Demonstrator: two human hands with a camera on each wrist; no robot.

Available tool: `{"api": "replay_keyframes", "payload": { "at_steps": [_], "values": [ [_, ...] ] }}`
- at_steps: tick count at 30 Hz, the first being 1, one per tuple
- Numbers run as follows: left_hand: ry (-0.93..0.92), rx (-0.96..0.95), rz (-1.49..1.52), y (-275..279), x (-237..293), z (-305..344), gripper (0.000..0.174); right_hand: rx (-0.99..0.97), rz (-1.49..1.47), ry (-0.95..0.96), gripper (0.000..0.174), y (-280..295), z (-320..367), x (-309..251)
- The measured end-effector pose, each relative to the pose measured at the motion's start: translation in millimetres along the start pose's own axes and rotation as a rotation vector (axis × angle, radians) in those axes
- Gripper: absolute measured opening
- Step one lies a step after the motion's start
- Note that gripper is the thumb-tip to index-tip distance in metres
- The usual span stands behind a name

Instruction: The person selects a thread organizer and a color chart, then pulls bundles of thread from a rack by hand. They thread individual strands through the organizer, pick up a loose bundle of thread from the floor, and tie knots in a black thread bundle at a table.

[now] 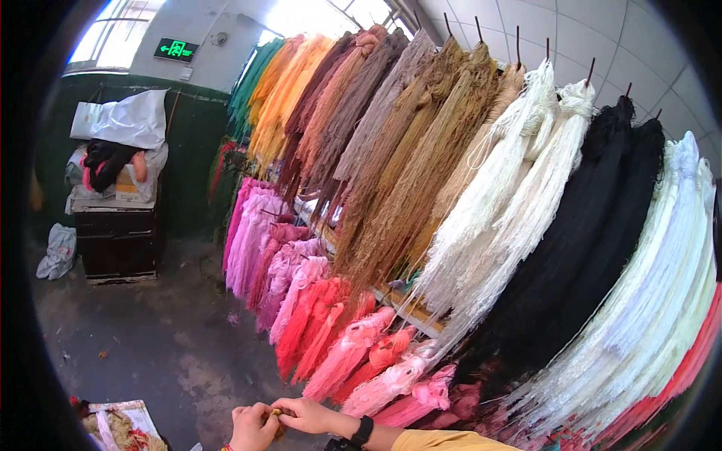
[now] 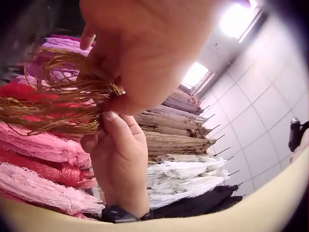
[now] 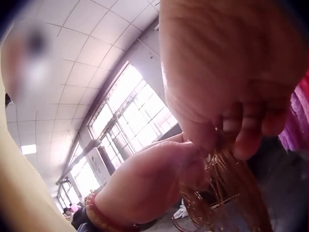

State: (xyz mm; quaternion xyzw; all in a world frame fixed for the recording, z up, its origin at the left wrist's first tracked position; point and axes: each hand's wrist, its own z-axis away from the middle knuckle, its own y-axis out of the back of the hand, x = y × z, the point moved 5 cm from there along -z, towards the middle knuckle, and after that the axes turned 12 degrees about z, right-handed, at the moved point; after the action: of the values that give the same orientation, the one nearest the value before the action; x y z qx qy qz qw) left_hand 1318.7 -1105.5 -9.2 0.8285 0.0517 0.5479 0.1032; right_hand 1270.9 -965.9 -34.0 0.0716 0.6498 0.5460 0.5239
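Note:
Low in the head view, my left hand (image 1: 253,428) and right hand (image 1: 307,416) meet at a small bunch of golden-brown thread (image 1: 280,425). Seen from the left wrist, the thread (image 2: 58,104) spreads out in loose loops. Its gathered end is pinched between the fingers of the left hand (image 2: 145,58) and those of the right hand (image 2: 120,150), thumbs close together. In the right wrist view the strands (image 3: 229,193) hang down below the curled fingers of the right hand (image 3: 231,63), and the left hand (image 3: 145,181) grips beside them. The fingers partly hide the gathered end.
A rack of hanging yarn skeins fills the right side: brown (image 1: 429,143), white (image 1: 504,180), black (image 1: 571,233), with pink and red skeins (image 1: 323,316) below. A dark cabinet (image 1: 116,240) stands against the green wall. A bundle of mixed thread (image 1: 124,428) lies at lower left.

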Motion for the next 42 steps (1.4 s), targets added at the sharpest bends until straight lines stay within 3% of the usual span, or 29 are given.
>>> {"api": "replay_keyframes", "payload": {
  "at_steps": [1,4,8,10,13,15,19,25,28,31,35,39,42],
  "values": [
    [0.059,-0.027,0.106,-1,-2,0,0.012,0.008,0.046,-0.006,0.027,-3,1,6],
    [0.025,-0.099,0.169,6,5,1,0.014,0.323,0.213,0.193,0.021,7,9,-5],
    [-0.047,-0.029,0.24,18,-13,12,0.013,0.097,-0.545,-0.098,0.016,-8,2,3],
    [0.09,0.026,0.469,24,-34,18,0.011,-0.081,-0.942,-0.198,0.013,-17,0,4],
    [0.274,0.013,0.733,40,-40,23,0.01,-0.188,-0.847,-0.16,0.013,-17,-11,-13],
    [0.38,0.014,0.824,50,-42,26,0.012,-0.171,-0.567,-0.161,0.021,-11,-17,-31],
    [0.34,0.029,0.817,61,-56,26,0.013,-0.137,-0.316,-0.152,0.023,18,-24,-39],
    [0.521,0.032,0.906,54,-82,9,0.012,-0.071,-0.006,-0.111,0.021,110,-39,-32],
    [0.518,0.042,0.929,49,-98,-10,0.012,0.006,-0.142,-0.081,0.016,155,-60,-9],
    [0.647,0.214,0.944,39,-140,-33,0.006,0.167,-0.232,-0.109,0.018,203,-76,-9],
    [0.491,0.255,0.883,37,-147,-78,0.011,0.35,-0.7,0.029,0.02,250,-114,35],
    [0.612,0.282,0.985,15,-169,-106,0.011,0.372,-1.109,0.049,0.023,275,-146,73],
    [0.695,0.202,1.007,-3,-182,-130,0.012,0.384,-1.199,0.029,0.026,281,-151,104]
  ]
}}
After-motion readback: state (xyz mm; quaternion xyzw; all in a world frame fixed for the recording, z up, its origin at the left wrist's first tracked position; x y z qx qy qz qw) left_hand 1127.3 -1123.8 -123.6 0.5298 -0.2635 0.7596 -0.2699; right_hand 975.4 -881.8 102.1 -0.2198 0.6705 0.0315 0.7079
